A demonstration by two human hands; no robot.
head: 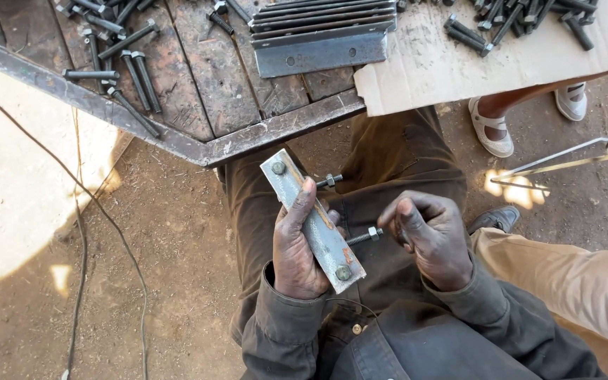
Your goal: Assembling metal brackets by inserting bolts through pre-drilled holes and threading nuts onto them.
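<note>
My left hand (297, 246) grips a short grey metal angle bracket (290, 184) over my lap, thumb pressed along its face. Two bolts pass through the bracket, their heads showing at its upper and lower ends. The upper bolt's threaded end (330, 181) sticks out to the right with a nut on it. My right hand (432, 236) has its fingers curled at the nut (374, 233) on the lower bolt's threaded end (360, 238).
A wooden workbench with a steel frame edge (269, 130) lies ahead, carrying loose bolts (124, 67), stacked angle brackets (321, 35) and cardboard (459, 67) with more bolts (511, 21). Another person's sandalled feet (490, 130) and a tan trouser leg (571, 278) are at right. A cable (110, 232) runs over the dirt.
</note>
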